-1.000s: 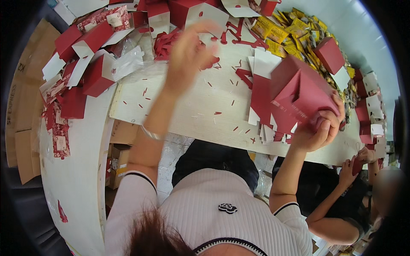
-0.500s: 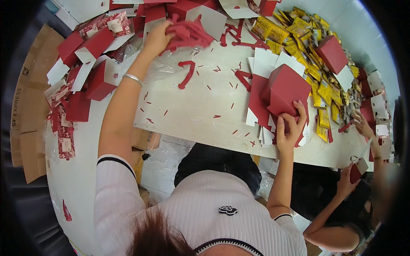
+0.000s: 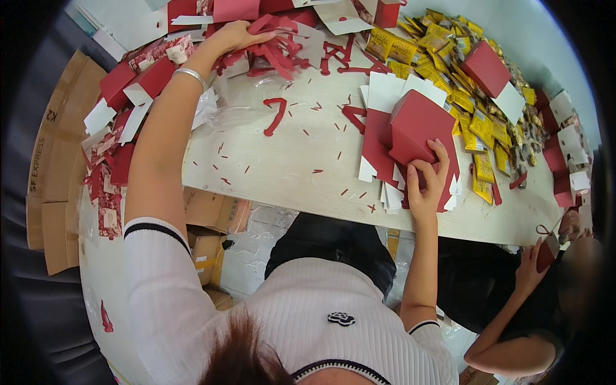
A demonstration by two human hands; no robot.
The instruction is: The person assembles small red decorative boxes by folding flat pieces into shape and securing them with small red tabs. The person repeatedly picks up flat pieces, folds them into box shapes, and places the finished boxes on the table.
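My left hand [image 3: 236,37] is at the far left of the table, its fingers closed around a loose bunch of red strips [image 3: 277,54] that hang down in a tangle. Some fingers are hidden by the strips. A single bent red strip [image 3: 275,117] lies apart, nearer to me. On the right, my right hand [image 3: 428,178] grips the near edge of a folded red box [image 3: 420,125], fingers bent against its side. That box rests on a stack of flat red-and-white card blanks [image 3: 377,144].
Yellow packets [image 3: 481,128] are heaped at the right, with another red box [image 3: 487,67] on top. Red boxes [image 3: 154,77] crowd the left. Small red scraps dot the white table [image 3: 256,173]. A co-worker's hand [image 3: 527,273] holds a small red box at far right.
My left hand has moved left and slightly away from me, drawing the red strips along. My right hand stays on the box. The co-worker's other hand has come down from beside the packets.
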